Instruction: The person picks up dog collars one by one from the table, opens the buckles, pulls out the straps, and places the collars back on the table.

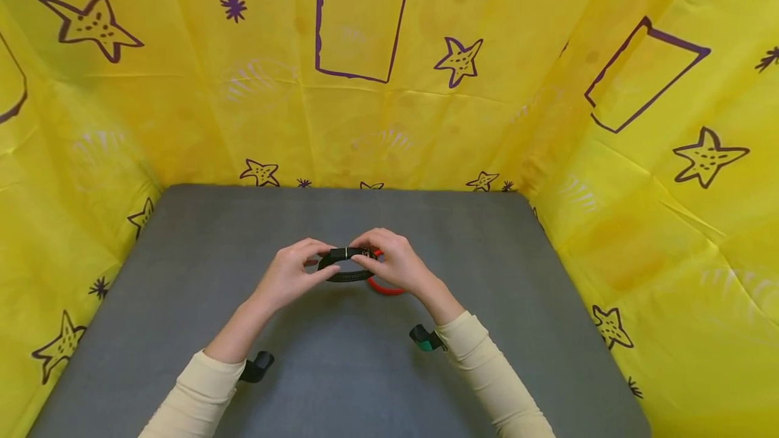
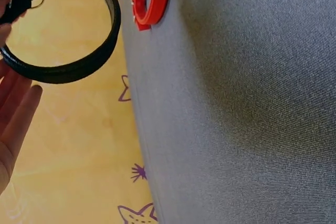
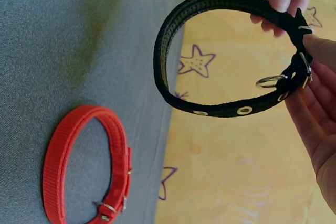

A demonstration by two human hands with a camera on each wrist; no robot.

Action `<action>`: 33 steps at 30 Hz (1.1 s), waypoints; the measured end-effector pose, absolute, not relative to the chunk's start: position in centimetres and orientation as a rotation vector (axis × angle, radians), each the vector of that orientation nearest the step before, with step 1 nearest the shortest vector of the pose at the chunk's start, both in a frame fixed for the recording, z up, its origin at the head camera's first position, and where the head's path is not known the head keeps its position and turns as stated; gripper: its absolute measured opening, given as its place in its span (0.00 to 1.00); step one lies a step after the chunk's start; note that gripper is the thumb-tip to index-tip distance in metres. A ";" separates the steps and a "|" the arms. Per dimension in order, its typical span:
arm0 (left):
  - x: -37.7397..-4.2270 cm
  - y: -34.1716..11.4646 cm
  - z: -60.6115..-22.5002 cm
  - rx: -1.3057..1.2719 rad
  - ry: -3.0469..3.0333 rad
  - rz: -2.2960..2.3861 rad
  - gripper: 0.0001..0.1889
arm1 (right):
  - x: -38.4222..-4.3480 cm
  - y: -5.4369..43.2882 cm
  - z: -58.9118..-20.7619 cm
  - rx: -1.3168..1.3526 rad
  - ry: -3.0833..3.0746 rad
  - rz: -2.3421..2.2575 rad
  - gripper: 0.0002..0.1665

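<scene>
A black dog collar [image 1: 349, 277], fastened into a loop, is held up between both hands over the table. At one end my left hand [image 1: 296, 271] grips it, index finger and thumb reaching onto the band. My right hand [image 1: 397, 263] pinches the buckle end, its thumb beside the metal buckle [image 3: 305, 69]. A metal D-ring [image 3: 271, 81] and round eyelets [image 3: 244, 110] show along the band. Behind the right hand, a red dog collar [image 3: 55, 166] lies on the table, also buckled in a loop; the hand partly hides it in the head view.
The grey table [image 1: 243, 222] is enclosed at the back and sides by yellow cloth [image 1: 201, 113] printed with purple stars and frames. Dark wrist-worn devices [image 1: 258, 366] stick out by both sleeve cuffs.
</scene>
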State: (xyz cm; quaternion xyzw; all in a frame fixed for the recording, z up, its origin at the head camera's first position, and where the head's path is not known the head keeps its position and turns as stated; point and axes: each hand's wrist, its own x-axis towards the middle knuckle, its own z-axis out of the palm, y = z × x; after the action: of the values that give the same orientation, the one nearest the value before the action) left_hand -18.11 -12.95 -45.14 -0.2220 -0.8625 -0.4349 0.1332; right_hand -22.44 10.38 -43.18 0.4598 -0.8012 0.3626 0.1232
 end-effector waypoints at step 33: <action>-18.2 -11.9 -45.2 -0.686 -2.426 -1.249 0.13 | -22.0 10.2 -44.0 1.323 -2.337 1.047 0.12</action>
State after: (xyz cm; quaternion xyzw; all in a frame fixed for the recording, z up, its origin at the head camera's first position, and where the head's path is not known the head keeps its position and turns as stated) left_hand -18.16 -11.91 -45.18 -0.2405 -0.8507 -0.4378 0.1635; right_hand -21.98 10.18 -43.96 0.4550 -0.8040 0.3603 0.1295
